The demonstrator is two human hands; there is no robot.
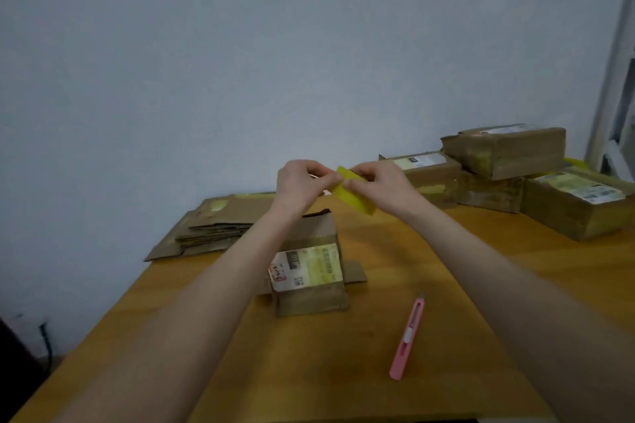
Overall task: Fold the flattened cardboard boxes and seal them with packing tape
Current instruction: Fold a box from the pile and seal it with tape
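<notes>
Pinching yellow tape [354, 194] edges, left hand [302, 184] and right hand [378, 186] seemingly clear the box [309, 271].

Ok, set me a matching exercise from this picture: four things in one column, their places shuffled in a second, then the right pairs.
Things
1. strip of yellow packing tape
2. pink plastic utility knife
3. stack of flattened brown cardboard boxes
4. small folded brown cardboard box with a white and yellow label

Places
A. lying flat on the near part of the wooden table
B. at the table's far left, by the wall
C. pinched between the left hand and the right hand, above the table
D. standing mid-table, below the hands

Pairs: 1-C, 2-A, 3-B, 4-D
</notes>
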